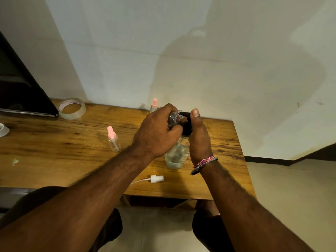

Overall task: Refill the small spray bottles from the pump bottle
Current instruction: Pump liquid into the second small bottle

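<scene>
A clear pump bottle (pixel 176 155) with a black pump head (pixel 187 127) stands on the wooden table (pixel 54 151). My right hand (pixel 199 137) wraps the pump head, thumb up over its top. My left hand (pixel 160 131) grips a small clear spray bottle (pixel 175 116) with no cap, tilted so its open threaded neck meets the black spout. A white spray cap (pixel 156 178) with its tube lies on the table near the front edge. Two pink-capped spray bottles stand apart: one (pixel 113 140) at centre left, another (pixel 154 105) by the wall.
A roll of clear tape (pixel 72 108) lies at the back left beside a dark slanted panel (pixel 23 88). A white object (pixel 3 129) shows at the left edge. The table's right edge (pixel 241 151) drops to a tiled floor.
</scene>
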`<state>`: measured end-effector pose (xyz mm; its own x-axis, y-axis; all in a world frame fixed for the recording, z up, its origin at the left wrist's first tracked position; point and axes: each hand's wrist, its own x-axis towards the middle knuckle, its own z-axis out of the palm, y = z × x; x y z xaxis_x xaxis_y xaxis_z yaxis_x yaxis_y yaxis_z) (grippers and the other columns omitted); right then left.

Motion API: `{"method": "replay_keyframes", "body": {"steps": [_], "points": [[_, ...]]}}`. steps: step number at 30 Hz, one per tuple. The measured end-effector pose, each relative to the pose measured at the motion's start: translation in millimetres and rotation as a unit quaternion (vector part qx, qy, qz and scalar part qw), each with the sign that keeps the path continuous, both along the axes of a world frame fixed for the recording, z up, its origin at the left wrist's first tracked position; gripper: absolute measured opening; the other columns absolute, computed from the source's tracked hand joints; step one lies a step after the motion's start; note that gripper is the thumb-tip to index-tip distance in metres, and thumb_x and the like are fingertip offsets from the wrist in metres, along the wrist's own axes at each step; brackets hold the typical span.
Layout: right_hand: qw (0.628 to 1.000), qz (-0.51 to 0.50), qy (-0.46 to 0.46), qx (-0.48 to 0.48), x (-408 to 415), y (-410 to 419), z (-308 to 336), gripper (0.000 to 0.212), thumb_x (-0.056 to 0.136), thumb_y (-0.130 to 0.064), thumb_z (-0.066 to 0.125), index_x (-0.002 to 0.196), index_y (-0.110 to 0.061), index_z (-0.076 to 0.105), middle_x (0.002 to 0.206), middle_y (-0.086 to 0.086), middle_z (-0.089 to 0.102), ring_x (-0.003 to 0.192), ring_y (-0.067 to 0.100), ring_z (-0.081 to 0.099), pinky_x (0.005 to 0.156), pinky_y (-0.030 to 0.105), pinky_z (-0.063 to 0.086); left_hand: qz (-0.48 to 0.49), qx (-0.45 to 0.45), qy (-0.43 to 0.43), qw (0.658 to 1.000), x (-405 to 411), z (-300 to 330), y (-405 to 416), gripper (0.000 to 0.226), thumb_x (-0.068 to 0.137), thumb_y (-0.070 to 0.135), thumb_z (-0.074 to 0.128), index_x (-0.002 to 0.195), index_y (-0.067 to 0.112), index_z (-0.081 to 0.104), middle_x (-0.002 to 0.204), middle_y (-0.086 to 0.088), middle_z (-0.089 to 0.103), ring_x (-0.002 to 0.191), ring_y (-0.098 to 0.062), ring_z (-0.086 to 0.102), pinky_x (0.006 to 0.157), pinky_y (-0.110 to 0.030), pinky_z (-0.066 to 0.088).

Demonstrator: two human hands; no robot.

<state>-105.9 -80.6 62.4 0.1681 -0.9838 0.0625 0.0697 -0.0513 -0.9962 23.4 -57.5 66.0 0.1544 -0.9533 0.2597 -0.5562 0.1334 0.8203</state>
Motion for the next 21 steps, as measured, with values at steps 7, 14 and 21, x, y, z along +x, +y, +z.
{"method": "replay_keyframes", "body": {"steps": [7, 14, 21], "points": [[1.000, 0.000, 0.001, 0.003, 2.5, 1.4, 1.0, 0.055, 0.099, -0.050, 0.040, 0.103, -0.009, 0.077, 0.098, 0.007, 0.079, 0.096, 0.016, 0.075, 0.078, 0.021, 0.056, -0.003, 0.001, 0.003, 1.000, 0.9, 0.0, 0.0, 0.028, 0.081, 0.031, 0.060, 0.108, 0.023, 0.063, 0.090, 0.006, 0.069, 0.079, -0.013, 0.066, 0.064, -0.030, 0.052], [1.000, -0.004, -0.003, 0.015, 1.3, -1.4, -1.0, 0.048, 0.096, -0.047, 0.043, 0.096, -0.013, 0.077, 0.086, -0.001, 0.078, 0.085, 0.007, 0.073, 0.071, 0.017, 0.053, -0.005, -0.001, -0.006, 1.000, -0.4, -0.8, -0.2, 0.031, 0.081, 0.031, 0.062, 0.110, 0.021, 0.064, 0.093, 0.005, 0.069, 0.080, -0.012, 0.066, 0.064, -0.029, 0.052], [0.999, -0.035, 0.009, 0.007, 1.6, -5.0, -4.0, 0.041, 0.093, -0.040, 0.047, 0.085, -0.010, 0.073, 0.076, -0.005, 0.071, 0.074, 0.004, 0.065, 0.065, 0.018, 0.051, 0.000, 0.005, -0.017, 1.000, 0.9, -5.1, 2.0, 0.032, 0.081, 0.029, 0.063, 0.112, 0.021, 0.065, 0.095, 0.005, 0.070, 0.084, -0.016, 0.068, 0.071, -0.043, 0.061]]}}
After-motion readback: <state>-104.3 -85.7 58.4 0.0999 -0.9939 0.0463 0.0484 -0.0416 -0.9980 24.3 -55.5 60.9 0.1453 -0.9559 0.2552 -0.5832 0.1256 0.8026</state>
